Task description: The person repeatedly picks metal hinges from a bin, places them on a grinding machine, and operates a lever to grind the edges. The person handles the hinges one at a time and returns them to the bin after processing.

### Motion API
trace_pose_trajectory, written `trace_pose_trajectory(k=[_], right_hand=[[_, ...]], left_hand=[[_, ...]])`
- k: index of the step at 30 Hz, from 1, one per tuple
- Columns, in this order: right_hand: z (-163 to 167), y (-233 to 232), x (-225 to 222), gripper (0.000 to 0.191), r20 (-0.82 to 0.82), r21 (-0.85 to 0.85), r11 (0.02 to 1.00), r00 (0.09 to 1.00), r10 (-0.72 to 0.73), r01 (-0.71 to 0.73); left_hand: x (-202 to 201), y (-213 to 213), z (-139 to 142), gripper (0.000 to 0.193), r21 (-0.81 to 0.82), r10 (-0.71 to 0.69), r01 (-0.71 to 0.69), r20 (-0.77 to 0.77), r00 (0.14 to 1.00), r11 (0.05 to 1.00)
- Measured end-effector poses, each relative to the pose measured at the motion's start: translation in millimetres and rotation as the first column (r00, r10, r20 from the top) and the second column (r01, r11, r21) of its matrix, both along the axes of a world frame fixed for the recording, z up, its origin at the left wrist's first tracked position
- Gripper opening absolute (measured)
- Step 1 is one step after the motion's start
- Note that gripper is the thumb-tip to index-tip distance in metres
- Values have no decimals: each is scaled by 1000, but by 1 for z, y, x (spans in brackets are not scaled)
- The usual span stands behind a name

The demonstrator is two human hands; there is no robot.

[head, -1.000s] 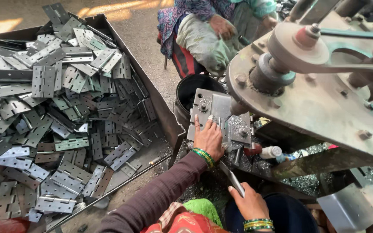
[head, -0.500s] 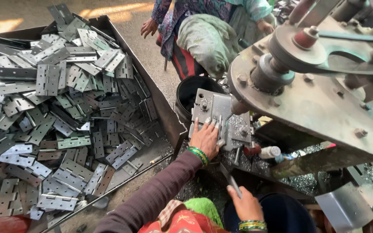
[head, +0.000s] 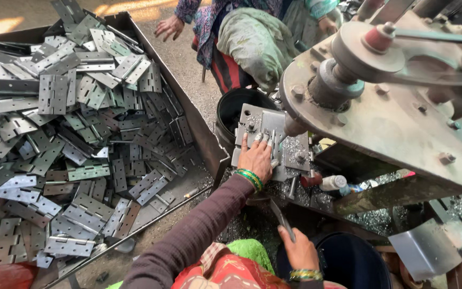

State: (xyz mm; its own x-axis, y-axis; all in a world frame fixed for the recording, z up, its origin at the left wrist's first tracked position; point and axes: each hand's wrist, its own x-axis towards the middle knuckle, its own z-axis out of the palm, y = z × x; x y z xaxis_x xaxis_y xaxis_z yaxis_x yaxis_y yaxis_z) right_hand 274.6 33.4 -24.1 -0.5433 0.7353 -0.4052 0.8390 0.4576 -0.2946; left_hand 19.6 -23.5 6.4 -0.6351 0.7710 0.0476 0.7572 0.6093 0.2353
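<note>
While a large metal tray on the left holds a deep heap of grey punched hinge plates, the left hand lies flat and spread on the steel fixture plate of the drill press, fingertips pressing a hinge piece against it, just under the spindle. Green bangles ring that wrist. Nearer the body, the right hand pinches a thin flat metal strip between thumb and fingers, tilted up towards the fixture. Behind the fixture stands a round black bucket. Right of the fixture lies a small white bottle with a dark red cap, its label too small to make out. The press's heavy grey arm and pulley fill the upper right. At top, another person in patterned cloth sits, one hand on the ground.
</note>
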Motion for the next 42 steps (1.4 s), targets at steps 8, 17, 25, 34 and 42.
trace_pose_trajectory(k=[8,17,25,34,42], right_hand=[[38,33,-22,55,81,23,993,990,113,-115],[-4,-8,4,65,14,60,996,998,-60,59],[36,36,-24,57,112,31,987,981,156,-160],[19,-6,-6,59,39,93,996,999,-23,19],[32,25,-15,59,67,27,991,989,128,-130]], left_hand=[[-8,1,1,63,102,17,-16,-1,1000,995],[-17,11,-1,60,-10,21,-21,6,1000,1000],[-23,16,-6,65,-24,18,-19,-53,998,1000],[-35,32,-3,57,-2,50,-50,-6,999,999],[-35,31,-10,53,52,60,-57,-47,997,997]])
